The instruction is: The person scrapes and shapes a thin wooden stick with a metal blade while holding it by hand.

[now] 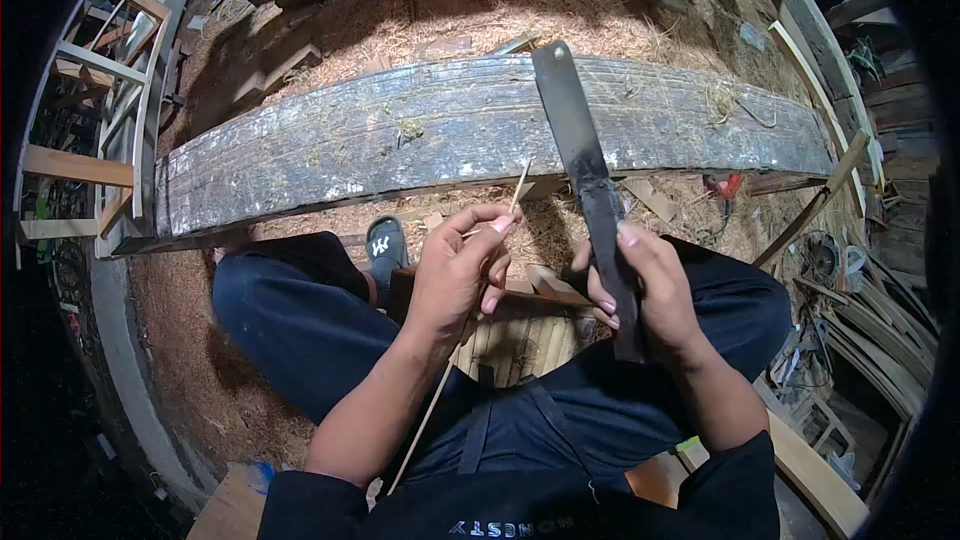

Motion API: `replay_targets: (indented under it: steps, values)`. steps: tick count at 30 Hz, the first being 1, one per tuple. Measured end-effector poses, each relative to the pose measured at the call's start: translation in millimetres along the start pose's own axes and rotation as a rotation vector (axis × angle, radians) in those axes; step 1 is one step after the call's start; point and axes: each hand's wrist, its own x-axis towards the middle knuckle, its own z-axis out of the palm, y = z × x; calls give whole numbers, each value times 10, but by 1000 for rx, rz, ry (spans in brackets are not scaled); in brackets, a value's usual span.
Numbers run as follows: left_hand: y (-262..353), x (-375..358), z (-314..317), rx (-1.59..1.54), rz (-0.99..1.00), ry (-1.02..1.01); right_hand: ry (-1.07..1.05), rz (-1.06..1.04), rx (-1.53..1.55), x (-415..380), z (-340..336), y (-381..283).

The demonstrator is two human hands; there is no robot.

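Between the thumb and fingers of my left hand (458,275) is a thin wooden strip (428,415). Its pale tip sticks up past my fingertips, and its long end slants down over my lap. My right hand (655,285) grips the dark handle of a broad-bladed knife (568,105). The blade points up and away, with a hole near its blunt end, and overlaps the view of the plank. A gap separates the knife from the strip. Both hands are on the near side of a weathered plank (330,145).
Wood shavings (400,25) cover the floor beyond the plank. A sandal (385,245) is on my foot below it. At the left stands a wooden frame (125,100). Several long strips (870,340) are piled at the right, near a slanting stick (815,202).
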Motion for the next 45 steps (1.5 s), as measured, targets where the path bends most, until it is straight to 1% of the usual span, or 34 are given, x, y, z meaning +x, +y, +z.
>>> replay_targets:
  steps: [2,4,5,7,8,10,13,17,20,23,25,28,29,34,36,37,40,41,44,45]
  values:
    - [-13,-5,-4,-8,36,-6,71,-132,-262,10,53,72]
    - [21,-35,17,-11,48,-5,109,-176,-284,43,98,117]
    - [34,-46,22,-15,60,-2,84,-452,-619,106,65,167]
    - [14,-55,-8,-17,73,-2,66,-681,-942,103,133,174]
    - [9,-57,-20,-22,87,-1,50,-699,-987,102,156,173]
    - [38,-76,-16,-8,70,20,38,-705,-1033,102,174,186]
    - [32,-99,-50,-2,83,-12,26,-697,-1073,134,140,207]
    - [32,-115,-61,-60,64,-43,60,-666,-1064,148,148,197]
    - [23,-109,-66,-2,50,-22,86,-659,-1052,180,151,229]
    - [23,-106,-73,21,40,-5,60,-671,-1050,237,115,278]
    - [28,-102,-65,5,41,3,142,-703,-1043,291,76,289]
    - [27,-112,-60,-12,46,15,118,-676,-1075,265,118,270]
    - [18,-107,-56,-13,45,13,81,-685,-1079,245,146,290]
    - [8,-104,-70,-79,67,28,148,-701,-1060,341,72,304]
    - [16,-105,-68,-82,60,18,104,-737,-1068,331,109,314]
    - [5,-102,-80,-81,63,15,81,-682,-1091,271,161,268]
    - [13,-97,-71,-34,63,42,121,-666,-1133,305,138,302]
    - [18,-90,-54,4,67,64,118,-702,-1104,322,152,320]
    - [-4,-98,-69,-18,60,61,78,-698,-1182,264,165,304]
    - [-7,-99,-74,-15,64,51,94,-707,-1147,291,140,313]
